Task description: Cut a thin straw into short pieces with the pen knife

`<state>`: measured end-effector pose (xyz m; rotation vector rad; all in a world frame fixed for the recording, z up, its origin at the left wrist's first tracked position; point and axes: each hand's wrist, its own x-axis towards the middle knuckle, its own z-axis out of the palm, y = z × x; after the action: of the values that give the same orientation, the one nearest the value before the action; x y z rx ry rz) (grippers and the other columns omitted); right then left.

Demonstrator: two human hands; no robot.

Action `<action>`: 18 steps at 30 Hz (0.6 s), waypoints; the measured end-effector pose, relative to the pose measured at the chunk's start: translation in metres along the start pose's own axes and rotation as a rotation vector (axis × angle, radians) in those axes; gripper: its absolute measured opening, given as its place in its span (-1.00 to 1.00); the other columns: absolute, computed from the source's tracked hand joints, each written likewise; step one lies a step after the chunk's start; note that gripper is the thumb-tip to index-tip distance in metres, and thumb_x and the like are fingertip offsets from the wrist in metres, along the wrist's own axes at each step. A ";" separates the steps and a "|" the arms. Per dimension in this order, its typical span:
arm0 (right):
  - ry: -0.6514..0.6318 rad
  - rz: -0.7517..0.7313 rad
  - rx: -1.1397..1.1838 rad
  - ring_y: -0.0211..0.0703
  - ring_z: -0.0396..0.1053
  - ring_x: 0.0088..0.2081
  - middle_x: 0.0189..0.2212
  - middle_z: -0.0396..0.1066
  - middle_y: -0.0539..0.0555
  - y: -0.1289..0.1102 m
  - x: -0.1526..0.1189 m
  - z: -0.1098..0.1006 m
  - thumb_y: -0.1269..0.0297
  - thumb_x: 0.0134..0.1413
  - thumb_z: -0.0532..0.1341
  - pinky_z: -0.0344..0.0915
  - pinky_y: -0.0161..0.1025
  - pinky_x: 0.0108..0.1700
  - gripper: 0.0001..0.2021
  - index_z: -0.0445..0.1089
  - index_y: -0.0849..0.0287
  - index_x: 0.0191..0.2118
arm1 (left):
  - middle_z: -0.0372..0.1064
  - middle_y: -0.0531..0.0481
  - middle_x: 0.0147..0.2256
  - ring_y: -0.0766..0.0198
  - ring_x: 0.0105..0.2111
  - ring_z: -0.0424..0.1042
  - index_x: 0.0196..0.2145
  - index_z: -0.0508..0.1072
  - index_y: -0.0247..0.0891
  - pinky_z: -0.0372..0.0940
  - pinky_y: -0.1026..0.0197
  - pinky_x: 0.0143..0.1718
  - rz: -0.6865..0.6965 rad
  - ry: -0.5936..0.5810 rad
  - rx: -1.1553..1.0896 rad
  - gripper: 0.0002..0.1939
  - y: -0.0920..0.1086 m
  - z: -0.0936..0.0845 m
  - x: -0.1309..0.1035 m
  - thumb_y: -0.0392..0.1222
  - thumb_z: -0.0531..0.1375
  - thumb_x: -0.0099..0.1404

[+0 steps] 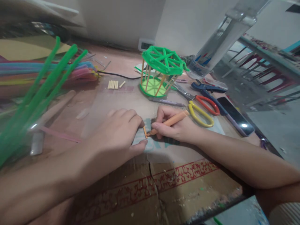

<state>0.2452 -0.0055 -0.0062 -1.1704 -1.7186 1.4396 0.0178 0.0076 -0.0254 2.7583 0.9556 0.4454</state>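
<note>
My right hand (174, 125) grips an orange marker (174, 119), its tip touching a short thin stick (145, 132) that shows orange. With its fingers closed on that stick, my left hand (124, 131) steadies it against the pale sheet (103, 100) on the table. Beyond both hands stands a small round frame (161, 62) with a green spoked top, thin upright sticks and a green-rimmed base. Several short pale sticks (113, 84) lie in a row behind my left hand, one of them apart at an angle.
Blurred green pipe cleaners (44, 93) rise at the left, before a bundle of coloured ones (70, 72). On the right lie scissors (201, 109) with red and yellow handles, blue-handled pliers (208, 88) and a phone (234, 115). A clear bottle (220, 43) stands behind them.
</note>
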 end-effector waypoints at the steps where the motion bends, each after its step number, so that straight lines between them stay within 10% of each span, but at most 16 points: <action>1: -0.001 0.001 0.000 -0.31 0.39 -0.57 -0.59 0.47 -0.06 0.000 0.000 0.000 0.10 0.13 0.49 0.22 -0.43 -0.56 -0.61 0.28 0.14 -0.40 | 0.43 -0.08 -0.24 -0.03 -0.18 0.42 -0.16 0.48 -0.23 0.17 -0.02 -0.13 0.000 0.000 0.004 -0.78 0.000 0.001 0.000 -0.03 0.22 0.39; 18: 0.161 -0.046 -0.115 -0.29 0.37 -0.58 -0.63 0.45 -0.07 -0.001 0.002 0.002 0.04 0.18 0.44 0.21 -0.38 -0.53 -0.60 0.25 0.10 -0.43 | 0.49 -0.10 -0.23 -0.05 -0.14 0.45 -0.15 0.55 -0.19 0.21 -0.04 -0.12 -0.101 -0.090 0.014 -0.74 0.003 0.001 0.014 0.01 0.24 0.32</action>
<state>0.2428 -0.0050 -0.0059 -1.2627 -1.7223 1.1986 0.0305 0.0137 -0.0222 2.7016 1.0736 0.2975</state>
